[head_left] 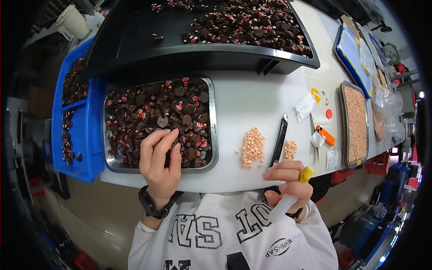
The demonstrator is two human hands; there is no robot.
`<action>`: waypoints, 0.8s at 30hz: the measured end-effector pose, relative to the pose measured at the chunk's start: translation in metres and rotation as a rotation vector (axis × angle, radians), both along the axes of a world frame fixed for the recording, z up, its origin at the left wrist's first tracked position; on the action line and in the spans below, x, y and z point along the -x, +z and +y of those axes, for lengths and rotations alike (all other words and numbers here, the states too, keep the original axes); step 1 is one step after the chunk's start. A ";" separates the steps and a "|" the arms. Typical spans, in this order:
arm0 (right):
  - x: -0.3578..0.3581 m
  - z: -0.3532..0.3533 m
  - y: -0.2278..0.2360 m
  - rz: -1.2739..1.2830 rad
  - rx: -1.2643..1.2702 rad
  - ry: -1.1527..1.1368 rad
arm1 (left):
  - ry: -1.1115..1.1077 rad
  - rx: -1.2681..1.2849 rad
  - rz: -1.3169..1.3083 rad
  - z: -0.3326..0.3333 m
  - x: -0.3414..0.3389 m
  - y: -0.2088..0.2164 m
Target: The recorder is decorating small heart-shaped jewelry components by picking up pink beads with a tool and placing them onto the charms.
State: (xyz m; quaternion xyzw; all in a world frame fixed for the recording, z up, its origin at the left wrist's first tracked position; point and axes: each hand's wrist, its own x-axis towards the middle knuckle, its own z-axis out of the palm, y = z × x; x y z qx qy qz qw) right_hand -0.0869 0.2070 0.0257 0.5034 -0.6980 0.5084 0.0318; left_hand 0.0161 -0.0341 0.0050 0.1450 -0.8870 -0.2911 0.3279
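Over the near right part of a metal tray [214, 135], my left hand [158, 155] is curled with thumb and fingertips drawn toward each other. Whatever lies between those fingertips blends into the dark pieces below. The tray is full of small dark brown pieces [148, 108], many with red-and-white ends. My right hand [292, 180] is closed round a slim white tube-shaped bag [283, 208] with a yellow end [306, 174]. Just beyond that hand are a black utility knife [280, 139] and two heaps of small pale beige bits [252, 147].
A large black bin [202, 56] of dark pieces stands at the back. Left of the tray is a divided blue crate [83, 135]. Right lie a crumpled white-and-yellow wrapper [307, 106], a red cap [329, 113], an orange tool [326, 136] and a tray of beige bits [355, 121].
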 end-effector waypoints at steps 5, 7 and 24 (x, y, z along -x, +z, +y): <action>-0.001 0.001 -0.008 0.030 0.030 -0.019 | 0.077 0.054 0.114 -0.006 -0.008 -0.007; -0.001 0.002 -0.008 0.026 0.025 -0.025 | 0.100 0.020 0.191 -0.007 -0.012 -0.008; -0.001 0.003 -0.009 -0.100 0.142 -0.053 | 0.250 -0.058 0.408 0.001 -0.051 0.001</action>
